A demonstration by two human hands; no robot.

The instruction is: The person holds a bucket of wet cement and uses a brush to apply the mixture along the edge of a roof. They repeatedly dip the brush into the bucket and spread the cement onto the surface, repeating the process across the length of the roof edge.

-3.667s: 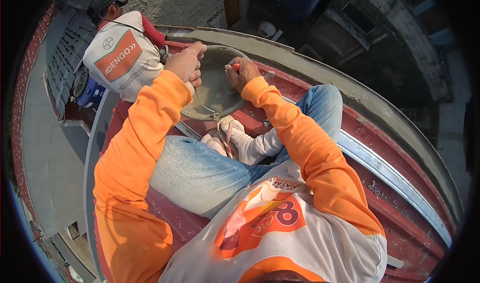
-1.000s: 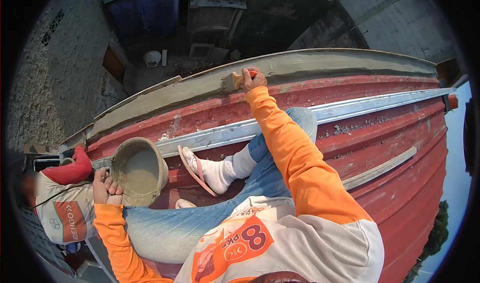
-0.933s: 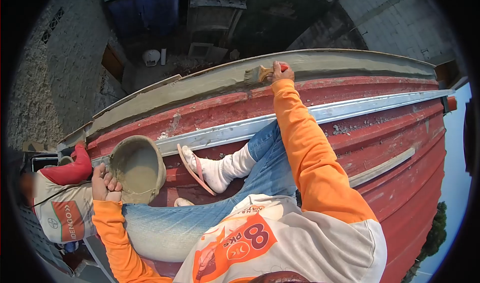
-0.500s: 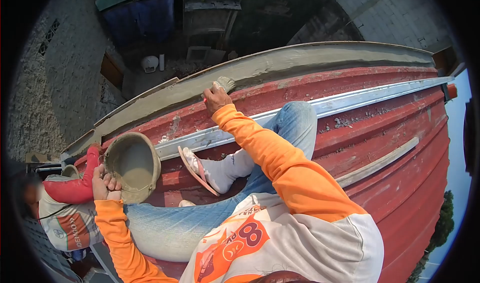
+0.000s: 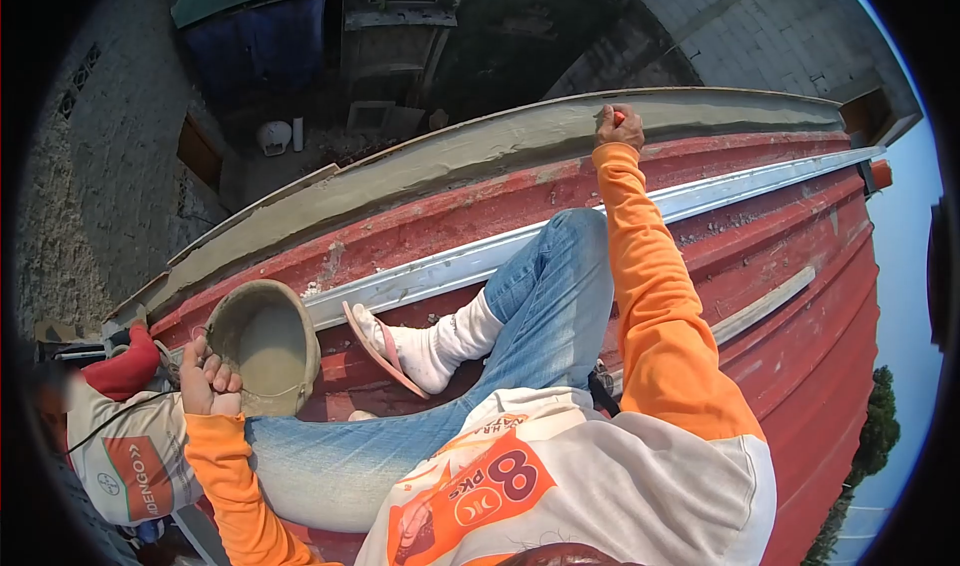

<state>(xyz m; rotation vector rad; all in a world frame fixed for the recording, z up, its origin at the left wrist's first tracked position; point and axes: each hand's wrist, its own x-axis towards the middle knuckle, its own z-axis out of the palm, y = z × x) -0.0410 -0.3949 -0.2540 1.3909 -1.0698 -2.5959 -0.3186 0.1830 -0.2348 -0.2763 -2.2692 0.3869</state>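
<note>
My right hand [image 5: 619, 128] is closed round a tool with a red handle [image 5: 619, 117], over the grey cement ledge [image 5: 480, 146]; the rest of the tool is hidden by the hand. At the left, my left hand [image 5: 209, 378] has its fingers curled at the near left rim of a round bucket [image 5: 262, 346]. Grey watery material lies in the bucket, which stands tilted on the red metal roof [image 5: 790, 326]. Whether the fingers grip the rim or its wire handle is hard to tell.
A long metal channel [image 5: 430, 276] runs along the roof beside my sandalled foot [image 5: 425, 356]. A wooden strip [image 5: 765, 303] lies at the right. A co-worker [image 5: 125, 446] sits at the far left. Beyond the ledge is a drop to a yard.
My right hand has moved right along the ledge and the arm is stretched further; the brush seen in it earlier is now hidden. The co-worker's red sleeve has drawn back from the bucket.
</note>
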